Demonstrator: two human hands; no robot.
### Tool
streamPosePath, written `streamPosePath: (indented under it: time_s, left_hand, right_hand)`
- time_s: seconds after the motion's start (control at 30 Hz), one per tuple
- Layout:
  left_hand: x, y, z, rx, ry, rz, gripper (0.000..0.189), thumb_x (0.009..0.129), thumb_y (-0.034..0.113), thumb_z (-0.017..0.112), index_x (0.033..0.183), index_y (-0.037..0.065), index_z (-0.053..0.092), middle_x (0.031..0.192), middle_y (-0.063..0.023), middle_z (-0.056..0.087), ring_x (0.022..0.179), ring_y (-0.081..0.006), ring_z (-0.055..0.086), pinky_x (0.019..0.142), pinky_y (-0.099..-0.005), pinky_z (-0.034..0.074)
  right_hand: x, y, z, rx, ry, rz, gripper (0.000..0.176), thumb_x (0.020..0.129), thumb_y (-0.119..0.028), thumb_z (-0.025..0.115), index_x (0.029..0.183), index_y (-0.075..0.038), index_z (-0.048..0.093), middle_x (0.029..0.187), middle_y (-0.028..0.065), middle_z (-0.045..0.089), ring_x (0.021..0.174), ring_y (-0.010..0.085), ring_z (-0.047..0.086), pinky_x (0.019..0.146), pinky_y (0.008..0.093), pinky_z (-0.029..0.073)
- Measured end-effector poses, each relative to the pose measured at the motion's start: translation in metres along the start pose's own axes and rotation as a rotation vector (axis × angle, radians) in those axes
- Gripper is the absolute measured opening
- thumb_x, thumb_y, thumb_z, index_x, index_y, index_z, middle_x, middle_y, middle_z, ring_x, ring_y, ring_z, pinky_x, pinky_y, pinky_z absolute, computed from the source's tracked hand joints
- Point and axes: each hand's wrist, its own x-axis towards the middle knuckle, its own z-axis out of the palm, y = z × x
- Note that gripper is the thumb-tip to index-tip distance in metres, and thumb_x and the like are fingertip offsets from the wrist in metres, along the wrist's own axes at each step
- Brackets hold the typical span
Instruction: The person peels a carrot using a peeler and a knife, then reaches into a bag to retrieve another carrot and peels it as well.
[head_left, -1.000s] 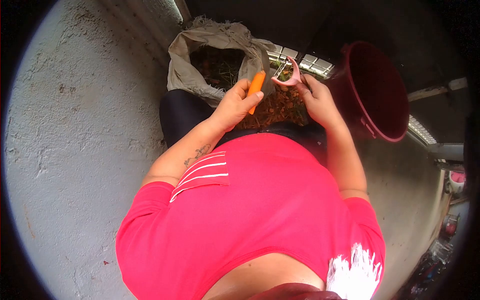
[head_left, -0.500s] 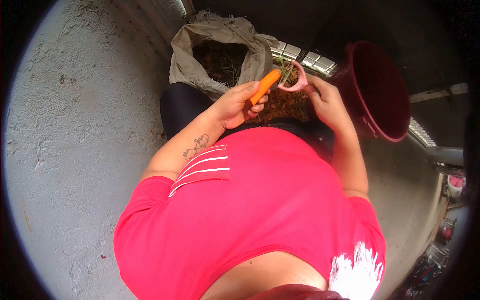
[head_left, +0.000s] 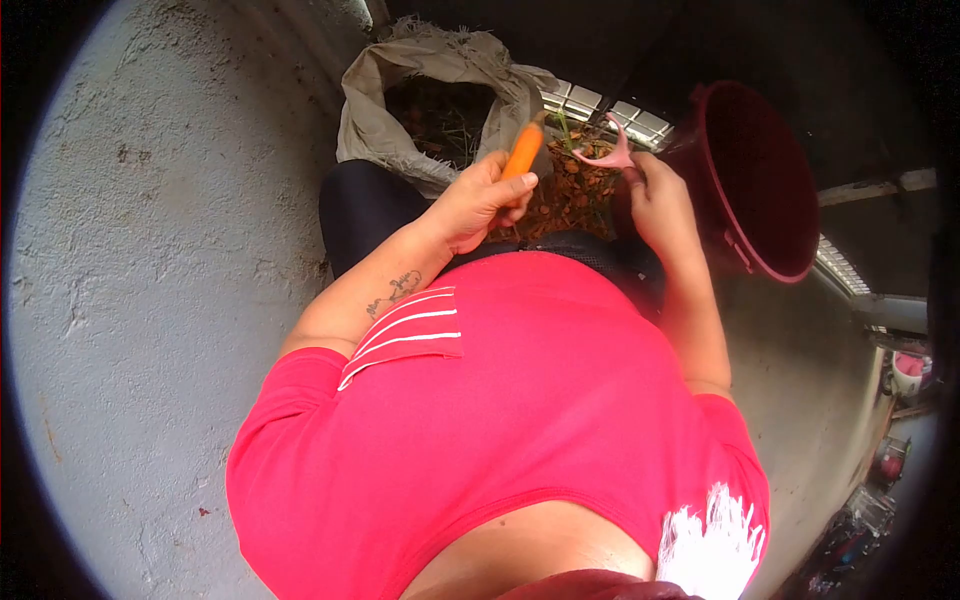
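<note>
My left hand (head_left: 484, 205) is closed around an orange carrot (head_left: 523, 152), which points up and away from me, with its dark-tipped end out at the top. In my right hand (head_left: 662, 208) is a pink Y-shaped peeler (head_left: 612, 153), gripped by its handle. The peeler's forked head is to the right of the carrot, with a gap between them. Below and beyond the two hands lies a heap of orange and brown peelings (head_left: 575, 195), with some green bits near the peeler.
A whitish woven sack (head_left: 365, 125) with its mouth open stands ahead on the left, with dark scraps and green stalks inside. To the right is a large dark red bucket (head_left: 712, 160). A rough grey wall (head_left: 150, 300) runs along my left.
The peeler has come away from the carrot and turned, its head now tilted up. My left hand has rolled, and the carrot points more steeply upward.
</note>
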Motion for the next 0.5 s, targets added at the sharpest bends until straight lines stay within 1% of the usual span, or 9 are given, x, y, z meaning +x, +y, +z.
streamPosePath:
  time_s: [0.07,0.1,0.17,0.23,0.33,0.37,0.43,0.47,0.5]
  left_hand:
    - [0.002,-0.004,-0.011,-0.042,-0.065,0.023,0.03,0.101,0.029,0.054,0.116,0.004,0.051,0.084,-0.0006,0.052,0.063,-0.0066,0.044,0.056,-0.0199,0.036]
    - [0.001,-0.001,-0.011,-0.148,-0.087,-0.011,0.03,0.101,0.03,0.053,0.116,0.004,0.051,0.084,-0.0011,0.051,0.062,-0.0071,0.043,0.055,-0.0203,0.035]
    - [-0.002,0.007,-0.008,-0.361,-0.131,-0.081,0.03,0.102,0.031,0.05,0.114,0.004,0.051,0.083,-0.0022,0.05,0.06,-0.0083,0.04,0.054,-0.0211,0.034]
    - [-0.003,0.008,-0.005,-0.41,-0.094,-0.111,0.029,0.102,0.031,0.048,0.114,0.005,0.051,0.084,-0.0034,0.05,0.061,-0.009,0.042,0.054,-0.021,0.034]
    - [-0.004,0.012,0.003,-0.422,-0.003,-0.134,0.028,0.103,0.032,0.047,0.113,0.006,0.051,0.084,-0.0043,0.051,0.061,-0.0096,0.043,0.053,-0.0213,0.034]
    - [-0.005,0.013,0.005,-0.416,0.033,-0.139,0.027,0.103,0.032,0.046,0.112,0.007,0.051,0.084,-0.0044,0.051,0.06,-0.0097,0.043,0.053,-0.0215,0.035]
    - [-0.006,0.007,0.0,-0.35,-0.042,-0.092,0.029,0.102,0.035,0.047,0.112,0.008,0.052,0.084,-0.0051,0.051,0.059,-0.0092,0.043,0.051,-0.0206,0.034]
    - [-0.006,0.003,-0.004,-0.317,-0.078,-0.069,0.03,0.102,0.037,0.047,0.112,0.009,0.052,0.084,-0.0055,0.051,0.058,-0.0089,0.042,0.05,-0.0201,0.034]
    - [-0.005,0.001,-0.008,-0.371,-0.109,-0.095,0.029,0.102,0.037,0.047,0.111,0.01,0.051,0.083,-0.0054,0.052,0.056,-0.0084,0.041,0.048,-0.0201,0.033]
  right_hand:
    - [-0.002,0.005,-0.005,0.022,-0.039,0.052,0.017,0.09,-0.01,0.058,0.102,0.002,0.061,0.096,0.0267,0.063,0.093,0.046,0.059,0.077,0.0493,0.047]
    - [-0.003,0.006,-0.007,0.032,-0.058,0.079,0.017,0.09,-0.01,0.058,0.102,0.002,0.061,0.096,0.0265,0.063,0.093,0.0459,0.059,0.077,0.049,0.047]
    - [-0.005,0.008,-0.006,0.085,-0.057,0.055,0.018,0.091,-0.01,0.058,0.104,0.002,0.062,0.096,0.0257,0.064,0.093,0.0454,0.06,0.078,0.0459,0.048]
    - [-0.006,0.003,-0.007,0.157,-0.074,0.043,0.018,0.091,-0.009,0.059,0.105,0.002,0.062,0.096,0.0247,0.064,0.092,0.0443,0.061,0.079,0.0439,0.049]
    - [-0.005,-0.014,-0.016,0.31,-0.207,-0.031,0.019,0.089,-0.005,0.059,0.106,0.002,0.063,0.094,0.0226,0.065,0.089,0.0413,0.063,0.08,0.041,0.05]
    - [-0.004,-0.017,-0.018,0.315,-0.237,-0.106,0.019,0.089,-0.004,0.059,0.106,0.002,0.063,0.094,0.022,0.065,0.089,0.0404,0.063,0.079,0.0405,0.05]
    - [-0.003,-0.022,-0.022,0.323,-0.295,-0.255,0.019,0.088,-0.002,0.059,0.106,0.001,0.064,0.094,0.0209,0.066,0.088,0.0387,0.063,0.079,0.0396,0.05]
    - [-0.002,-0.03,-0.027,0.331,-0.354,-0.246,0.019,0.086,-0.002,0.06,0.104,0.001,0.065,0.094,0.0204,0.066,0.088,0.038,0.063,0.079,0.0398,0.051]
    - [-0.001,-0.036,-0.03,0.294,-0.39,-0.25,0.019,0.085,-0.004,0.06,0.102,0.0,0.065,0.093,0.0197,0.066,0.087,0.0377,0.063,0.078,0.0405,0.051]
